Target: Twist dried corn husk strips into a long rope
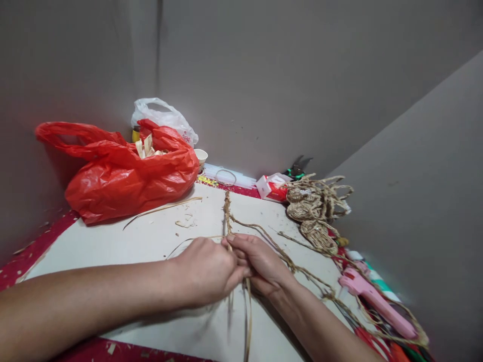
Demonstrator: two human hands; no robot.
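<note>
Red bag (124, 183), tan braid (227, 211), pink glue gun (372, 296)

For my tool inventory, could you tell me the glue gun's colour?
Pink; the plastic glue gun shows best in the head view.

Soft, even indoor light fills the scene, moderately bright, seemingly from above and behind the camera. The plain grey walls (302, 75) look flat and shadowless, darkening a little toward the upper left corner. The white desk top (158, 241) is the brightest area but not blown out. The crumpled red plastic bag (124, 176) carries small glossy highlights along its folds and throws a faint shadow to its left on the wall. A soft shadow lies under the forearms near the bottom edge. Wide-angle distortion stretches the forearms and the picture's corners. Focus is fairly sharp at centre, with slight softness around the left hand (206, 271) and right hand (260, 264).
</note>
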